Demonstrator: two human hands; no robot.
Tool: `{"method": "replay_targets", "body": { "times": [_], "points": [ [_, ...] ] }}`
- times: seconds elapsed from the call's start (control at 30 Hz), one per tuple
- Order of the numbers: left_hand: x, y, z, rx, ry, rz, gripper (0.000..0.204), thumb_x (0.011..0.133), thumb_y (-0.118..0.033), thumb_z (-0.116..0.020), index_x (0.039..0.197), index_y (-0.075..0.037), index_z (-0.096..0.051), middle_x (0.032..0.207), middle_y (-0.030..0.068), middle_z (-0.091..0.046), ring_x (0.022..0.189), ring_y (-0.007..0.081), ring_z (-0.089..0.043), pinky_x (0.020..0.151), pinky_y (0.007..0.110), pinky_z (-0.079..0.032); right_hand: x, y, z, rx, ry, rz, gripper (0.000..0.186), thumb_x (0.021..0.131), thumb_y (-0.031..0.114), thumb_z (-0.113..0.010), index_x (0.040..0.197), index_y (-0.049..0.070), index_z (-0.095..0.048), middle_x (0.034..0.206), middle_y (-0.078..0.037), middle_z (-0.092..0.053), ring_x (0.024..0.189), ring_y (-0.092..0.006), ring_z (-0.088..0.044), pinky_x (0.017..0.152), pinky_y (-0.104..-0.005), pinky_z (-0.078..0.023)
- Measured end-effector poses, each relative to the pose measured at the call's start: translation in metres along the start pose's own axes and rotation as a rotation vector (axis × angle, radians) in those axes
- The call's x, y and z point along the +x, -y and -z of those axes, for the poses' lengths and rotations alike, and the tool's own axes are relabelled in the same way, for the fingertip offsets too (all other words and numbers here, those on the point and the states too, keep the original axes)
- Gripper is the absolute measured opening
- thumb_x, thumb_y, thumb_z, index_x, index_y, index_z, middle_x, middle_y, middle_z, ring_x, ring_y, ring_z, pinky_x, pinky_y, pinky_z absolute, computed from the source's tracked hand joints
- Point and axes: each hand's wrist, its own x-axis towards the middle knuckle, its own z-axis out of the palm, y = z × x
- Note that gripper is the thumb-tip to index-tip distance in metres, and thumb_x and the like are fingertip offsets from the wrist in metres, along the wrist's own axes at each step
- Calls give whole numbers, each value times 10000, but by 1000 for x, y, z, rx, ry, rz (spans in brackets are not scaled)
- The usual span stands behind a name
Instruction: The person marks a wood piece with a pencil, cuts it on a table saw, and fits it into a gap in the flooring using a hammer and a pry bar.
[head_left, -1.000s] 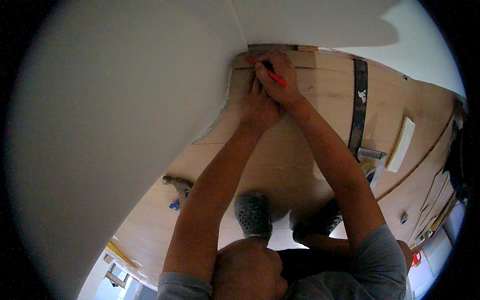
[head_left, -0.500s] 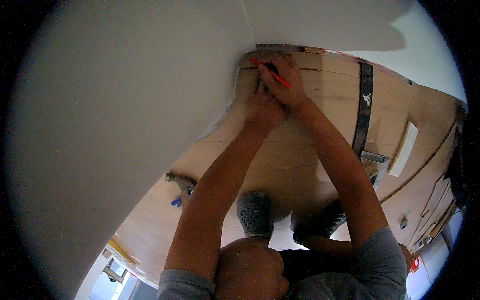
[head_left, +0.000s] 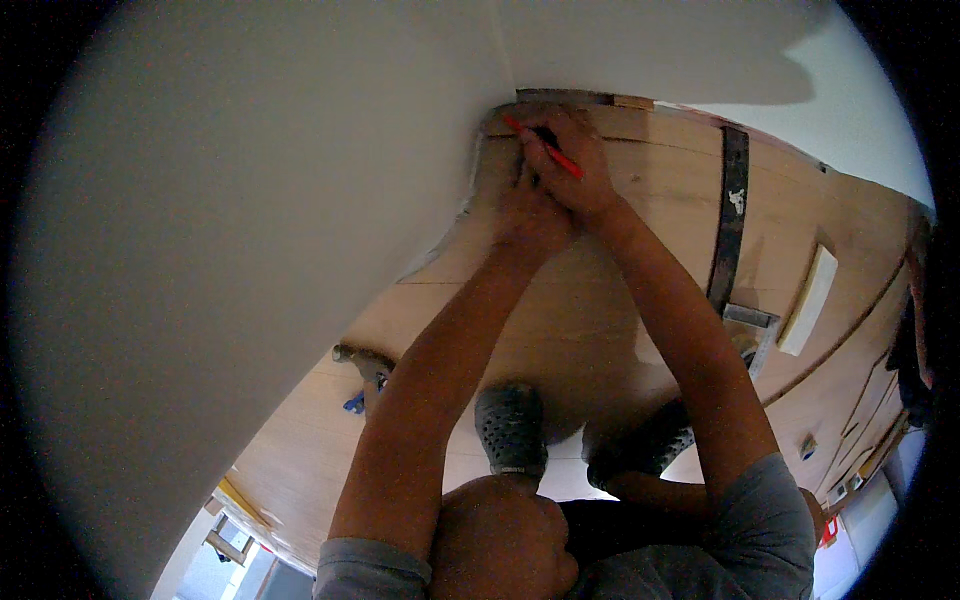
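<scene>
Seen from the head camera, a person in a short-sleeved grey shirt (head_left: 660, 570) bends over a floor of pale tan wooden boards (head_left: 590, 320), both arms stretched toward the corner where two smooth off-white walls (head_left: 270, 200) meet. The right hand (head_left: 580, 150) is closed around a slim, straight red pencil (head_left: 562, 160), which slants across it near the corner, one end pointing up and left toward the wall. The left hand (head_left: 535, 212) sits low over the boards, partly beneath the right; its fingers are in shadow and partly covered, so how far they are open, and whether they grip anything, cannot be told. To the right of the hands lies a long, flat black bar (head_left: 733, 205) with a white mark. At its near end is a grey metal try square (head_left: 750, 316), and beside that a narrow off-white strip (head_left: 808, 300). Left of the left forearm, a dark metal hammer (head_left: 365, 362) lies near a small bright-blue object (head_left: 354, 403). Below, a dark grey perforated clog (head_left: 510, 425) stands between the forearms.
</scene>
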Motion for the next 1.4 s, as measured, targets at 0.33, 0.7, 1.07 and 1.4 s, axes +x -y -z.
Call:
{"method": "replay_targets", "body": {
  "times": [0.33,0.7,1.07,1.4],
  "points": [
    [0,-1,-9,-65,24,-38,713,950,-401,-605,1554,-71,-418,1596,160,-417,1478,383,-373,1269,545,-208,-10,-11,5,-207,-80,195,200,917,208,-679,1072,81,-673,1102,-151,-683,989,-375,-613,927,-480,-489],
    [5,-15,23,121,-10,0,695,959,-309,-543,1571,-23,-381,1572,167,-390,1467,377,-347,1259,543,-253,-32,-13,80,-717,-143,-525,446,931,410,-703,1192,68,-585,1164,-180,-640,1096,-400,-657,851,-541,-547],
    [4,-9,22,89,-140,-66,648,917,-272,-575,1496,4,-483,1514,153,-454,1421,371,-406,1249,535,-290,2,-8,50,-744,-362,-776,767,820,600,-776,1274,14,-579,1241,-226,-635,1086,-441,-658,866,-548,-557],
    [1,-10,26,97,-62,-24,651,939,-296,-548,1523,-22,-465,1577,152,-422,1455,363,-387,1250,531,-286,-14,-5,71,-586,-467,-659,613,886,515,-735,1189,-5,-615,1174,-230,-667,1038,-439,-667,884,-519,-535]
  ]
}}
